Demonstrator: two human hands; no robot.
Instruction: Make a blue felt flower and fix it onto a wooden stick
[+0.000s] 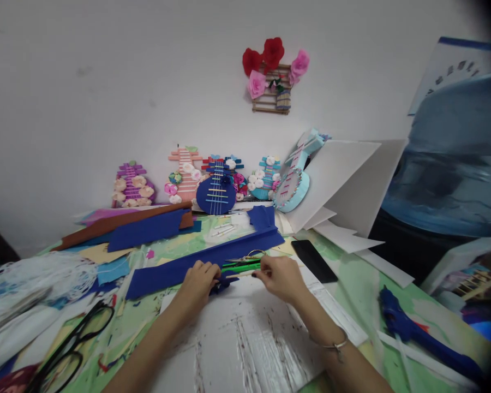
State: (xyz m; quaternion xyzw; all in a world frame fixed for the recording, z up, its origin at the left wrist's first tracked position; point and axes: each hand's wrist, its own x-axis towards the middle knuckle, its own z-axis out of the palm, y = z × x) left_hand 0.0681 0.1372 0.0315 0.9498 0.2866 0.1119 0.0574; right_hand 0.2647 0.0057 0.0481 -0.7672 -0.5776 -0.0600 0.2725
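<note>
My left hand [200, 279] is closed on a small crumpled piece of dark blue crepe paper [225, 284], which partly shows past the fingertips. Facing it, my right hand [281, 277] pinches a thin pale wooden stick [243, 274] whose far end reaches the blue paper. Just beyond the fingers lie bright green strips or pens [241, 267] and a pair of small scissors [245, 258]. Under both hands is a white board [229, 338] with dark scuffs. Behind them stretches a long strip of blue crepe paper [167, 271].
A black phone [313, 261] lies right of my right hand. Farther right is a blue glue gun [425, 338]. Large black-handled scissors [76, 344] lie front left, near white lace [45, 275]. Decorated paper instruments [216, 188] and white boards [335, 174] stand along the wall.
</note>
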